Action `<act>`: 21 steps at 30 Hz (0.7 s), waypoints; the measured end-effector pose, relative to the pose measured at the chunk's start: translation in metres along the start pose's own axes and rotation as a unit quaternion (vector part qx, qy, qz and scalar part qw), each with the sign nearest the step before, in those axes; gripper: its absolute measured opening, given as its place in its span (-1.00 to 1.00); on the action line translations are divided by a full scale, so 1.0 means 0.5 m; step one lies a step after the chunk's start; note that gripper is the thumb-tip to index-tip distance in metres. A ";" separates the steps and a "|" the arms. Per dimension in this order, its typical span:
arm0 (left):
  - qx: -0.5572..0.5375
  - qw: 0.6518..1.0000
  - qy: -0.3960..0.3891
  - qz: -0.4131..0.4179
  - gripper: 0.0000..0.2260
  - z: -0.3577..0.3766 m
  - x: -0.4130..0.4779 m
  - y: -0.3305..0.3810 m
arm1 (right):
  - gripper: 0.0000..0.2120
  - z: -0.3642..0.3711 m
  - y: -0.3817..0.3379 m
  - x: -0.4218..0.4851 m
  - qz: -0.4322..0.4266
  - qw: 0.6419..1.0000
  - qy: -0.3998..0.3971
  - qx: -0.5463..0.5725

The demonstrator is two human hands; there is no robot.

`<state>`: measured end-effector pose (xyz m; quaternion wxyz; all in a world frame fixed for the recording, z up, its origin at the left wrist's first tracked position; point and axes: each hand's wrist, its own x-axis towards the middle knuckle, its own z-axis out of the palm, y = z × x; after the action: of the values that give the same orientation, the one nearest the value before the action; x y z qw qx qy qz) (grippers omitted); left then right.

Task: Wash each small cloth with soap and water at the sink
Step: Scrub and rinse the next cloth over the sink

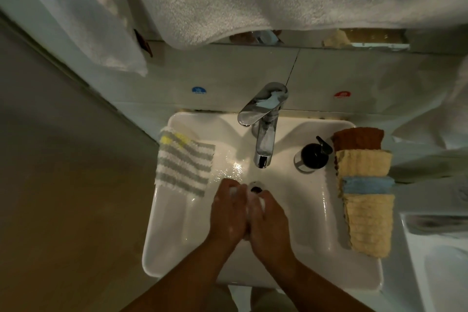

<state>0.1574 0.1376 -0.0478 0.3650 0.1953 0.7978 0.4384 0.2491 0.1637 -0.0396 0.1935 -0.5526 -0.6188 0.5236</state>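
The left hand (pixel 225 213) and right hand (pixel 269 220) were pressed on white lather (pixel 262 203), any gripped cloth undiscernible; rubbing was judged best kept under the chrome tap (pixel 264 143) beyond the fingers (pixel 229 186).

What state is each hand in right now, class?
Left hand: fingers curled round a white soapy wad, cloth or lather unclear.
Right hand: curled round the same wad.

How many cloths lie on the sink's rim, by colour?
Striped cloth: 1
Brown cloth: 1
Yellow cloths: 2
Blue cloth: 1
Total: 5
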 end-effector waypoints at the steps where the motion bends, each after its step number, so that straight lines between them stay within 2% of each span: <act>1: -0.024 0.999 0.019 -0.025 -0.89 -0.003 0.009 -0.003 | -0.74 -0.001 -0.008 -0.010 -0.025 0.999 -0.026 -0.007; 2: -0.059 0.997 0.022 -0.043 -0.89 0.002 0.008 -0.002 | -0.72 -0.002 -0.011 -0.004 -0.049 0.998 -0.032 -0.016; 4: -0.058 0.998 0.002 -0.030 -0.84 0.016 -0.018 0.003 | -0.69 -0.008 -0.002 0.037 -0.058 0.998 -0.002 -0.040; 7: -0.021 0.998 -0.044 0.030 -0.79 0.019 -0.048 0.011 | -0.67 -0.014 0.009 0.100 0.047 0.998 0.011 -0.048; 9: 0.010 0.996 -0.042 0.073 -0.73 0.008 -0.030 0.010 | -0.66 -0.003 0.018 0.087 0.069 0.997 -0.006 -0.041; 12: -0.006 1.000 0.014 0.023 -0.84 -0.008 0.008 0.007 | -0.62 0.006 0.012 0.018 -0.014 0.997 -0.016 -0.078; 15: -0.069 0.998 0.004 -0.007 -0.85 0.010 -0.014 -0.002 | -0.70 -0.003 0.000 0.025 -0.062 0.996 0.020 -0.064; 17: -0.088 0.995 -0.036 0.003 -0.79 0.023 -0.045 0.003 | -0.67 -0.013 0.010 0.073 -0.018 0.996 0.049 -0.078; 19: -0.077 0.995 -0.059 0.011 -0.83 0.025 -0.052 0.007 | -0.68 -0.013 0.029 0.096 0.029 0.995 0.026 -0.096; 21: -0.024 0.999 -0.031 0.035 -0.88 0.014 -0.020 0.008 | -0.72 -0.001 0.035 0.072 0.010 0.987 -0.018 -0.160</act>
<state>0.1693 0.1374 -0.0426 0.3787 0.2279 0.7677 0.4640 0.2467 0.1929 -0.0667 0.0865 -0.5729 -0.6926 0.4297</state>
